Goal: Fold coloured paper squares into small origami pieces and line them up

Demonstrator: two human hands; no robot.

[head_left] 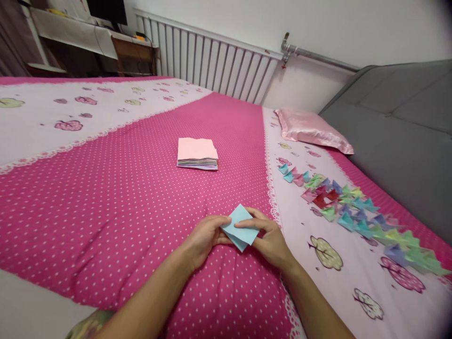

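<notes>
A light blue piece of origami paper, folded into layers with a corner pointing up, is held between my two hands over the bed. My left hand pinches its left corner, thumb on top and fingers beneath. On the opposite side my right hand grips it, with a finger lying across the upper face and others behind. The lower layers stand slightly apart at the bottom corner. Farther off on the pink dotted bedspread rests a stack of coloured paper squares, a pale pink sheet uppermost.
Rows of small folded paper boats in several colours stand on the bedspread at the right. Behind them are a pink satin pillow and a grey headboard. A white radiator and a desk line the far side.
</notes>
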